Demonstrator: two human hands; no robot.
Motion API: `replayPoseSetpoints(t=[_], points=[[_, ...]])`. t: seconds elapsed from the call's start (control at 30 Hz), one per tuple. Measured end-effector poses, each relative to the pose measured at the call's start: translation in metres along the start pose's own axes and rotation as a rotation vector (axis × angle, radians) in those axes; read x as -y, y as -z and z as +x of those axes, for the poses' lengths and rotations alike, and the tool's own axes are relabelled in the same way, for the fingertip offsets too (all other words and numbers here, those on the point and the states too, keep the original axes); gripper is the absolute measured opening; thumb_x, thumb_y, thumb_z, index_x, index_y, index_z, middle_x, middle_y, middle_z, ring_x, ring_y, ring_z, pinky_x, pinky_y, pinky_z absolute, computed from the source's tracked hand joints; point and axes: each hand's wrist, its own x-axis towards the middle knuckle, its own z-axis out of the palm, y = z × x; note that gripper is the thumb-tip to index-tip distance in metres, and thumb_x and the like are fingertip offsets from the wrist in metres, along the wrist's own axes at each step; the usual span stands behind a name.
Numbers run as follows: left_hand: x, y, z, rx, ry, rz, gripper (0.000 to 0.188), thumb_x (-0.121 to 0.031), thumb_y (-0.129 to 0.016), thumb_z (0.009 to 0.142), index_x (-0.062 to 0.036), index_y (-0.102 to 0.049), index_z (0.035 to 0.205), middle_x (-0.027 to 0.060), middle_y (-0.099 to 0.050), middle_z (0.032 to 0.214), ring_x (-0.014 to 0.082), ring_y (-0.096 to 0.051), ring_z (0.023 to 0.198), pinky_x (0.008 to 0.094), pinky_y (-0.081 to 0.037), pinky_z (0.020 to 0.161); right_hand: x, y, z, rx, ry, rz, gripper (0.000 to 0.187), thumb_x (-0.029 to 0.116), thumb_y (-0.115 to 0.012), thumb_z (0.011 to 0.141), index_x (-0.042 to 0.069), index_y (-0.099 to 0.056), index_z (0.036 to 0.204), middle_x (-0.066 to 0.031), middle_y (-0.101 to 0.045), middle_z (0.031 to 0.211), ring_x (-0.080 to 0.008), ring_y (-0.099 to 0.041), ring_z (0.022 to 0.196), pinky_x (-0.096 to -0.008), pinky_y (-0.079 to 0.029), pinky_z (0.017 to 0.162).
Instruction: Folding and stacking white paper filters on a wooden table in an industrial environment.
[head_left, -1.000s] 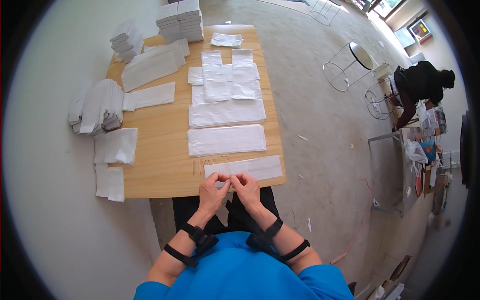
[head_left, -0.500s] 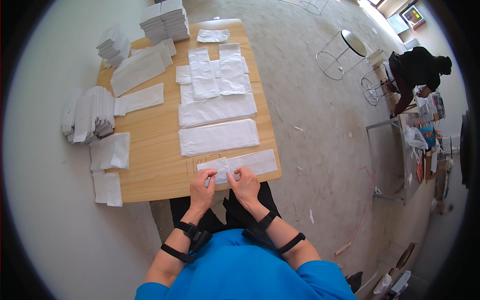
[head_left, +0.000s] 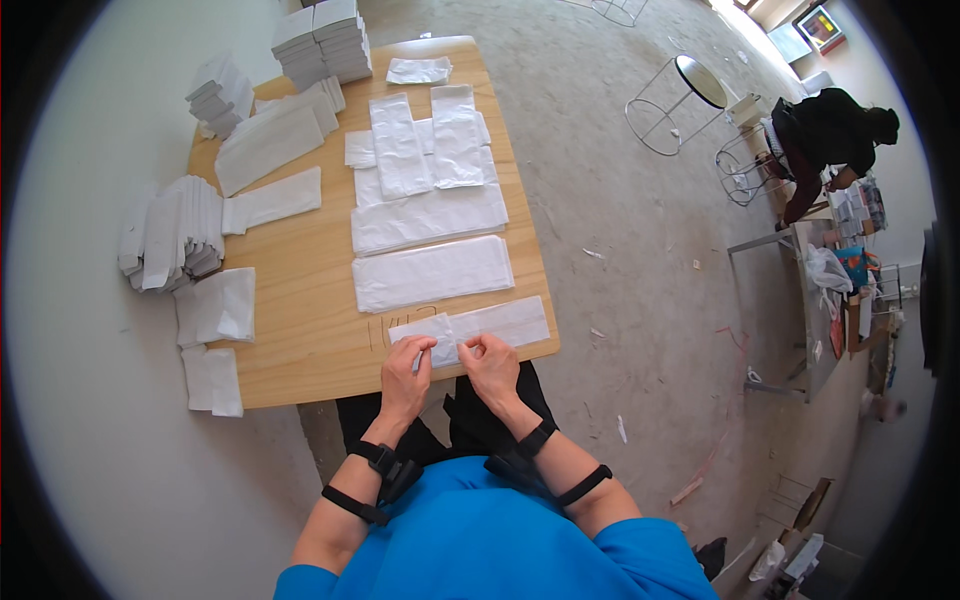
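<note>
At the near edge of the table lies a long, flat white strip (head_left: pixel 512 318) of thin sheet material, its left part doubled over. My left hand (head_left: pixel 405 365) is closed over that folded left part, thumb and forefinger pinched together. Close beside it, my right hand (head_left: pixel 490 368) pinches at the strip near the fold's edge, fingers curled. The fingertips hide the exact grip points. Just beyond the strip sits a stack of flat white sheets (head_left: pixel 435 274), and behind it a wider stack (head_left: pixel 430 222) with two narrow white pieces (head_left: pixel 402 150) laid across it.
Folded white bundles (head_left: pixel 175 235) and a tall pile of white packs (head_left: pixel 325 45) line the left side of the wooden table (head_left: pixel 300 350). A round stool (head_left: pixel 700 82) stands on the floor to the right. Farther right, a person in dark clothes (head_left: pixel 835 135) bends over a cluttered table.
My right hand has shifted slightly to the right, so the gap between my hands is a little wider. The strip looks the same; the whole view has moved slightly.
</note>
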Motion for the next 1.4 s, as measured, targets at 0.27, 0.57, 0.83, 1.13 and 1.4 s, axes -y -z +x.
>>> replayPoseSetpoints(t=[0.27,0.57,0.83,1.13,1.4], points=[[0.006,-0.004,-0.003,0.019,0.055,-0.030,0.012,0.001,-0.059,0.085,-0.0006,-0.066,0.094,0.0138,-0.066,0.097,0.0312,-0.063,0.094,0.0368,-0.050,0.081,-0.005,-0.026,0.005,-0.122,0.156,-0.094,0.019,0.024,-0.070,0.077,0.005,-0.069,0.077,-0.0111,-0.065,0.067,-0.0285,-0.065,0.064,-0.0400,-0.051,0.061],[0.013,-0.005,-0.004,0.029,0.078,-0.030,0.014,0.001,-0.059,0.085,0.0004,-0.064,0.098,0.0152,-0.065,0.099,0.0303,-0.064,0.093,0.0354,-0.050,0.082,0.003,-0.018,-0.004,-0.077,0.081,-0.022,0.018,0.023,-0.068,0.079,0.005,-0.066,0.079,-0.0151,-0.066,0.072,-0.0351,-0.066,0.073,-0.0443,-0.051,0.065],[0.027,-0.004,-0.001,0.092,0.201,-0.162,0.016,0.000,-0.060,0.086,0.0018,-0.064,0.102,0.0129,-0.065,0.099,0.0215,-0.065,0.090,0.0303,-0.052,0.080,0.002,-0.037,0.000,-0.145,0.106,-0.096,0.019,0.022,-0.070,0.078,0.004,-0.067,0.080,-0.0129,-0.065,0.068,-0.0302,-0.066,0.067,-0.0391,-0.051,0.063],[-0.002,-0.001,0.006,0.049,0.103,-0.174,0.013,-0.002,-0.060,0.087,0.0007,-0.067,0.098,0.0121,-0.068,0.096,0.0220,-0.066,0.090,0.0308,-0.051,0.081,-0.004,-0.013,-0.003,-0.075,-0.108,0.098,0.017,0.024,-0.066,0.077,0.007,-0.069,0.081,-0.0104,-0.066,0.068,-0.0296,-0.067,0.068,-0.0404,-0.051,0.063],[-0.007,-0.018,0.013,0.121,-0.059,-0.064,0.015,-0.002,-0.060,0.085,-0.0021,-0.067,0.098,0.0136,-0.068,0.101,0.0301,-0.063,0.097,0.0362,-0.050,0.084,-0.011,-0.003,0.001,-0.111,-0.155,0.099,0.017,0.024,-0.066,0.077,0.007,-0.070,0.080,-0.0101,-0.067,0.066,-0.0288,-0.067,0.068,-0.0400,-0.052,0.064]])
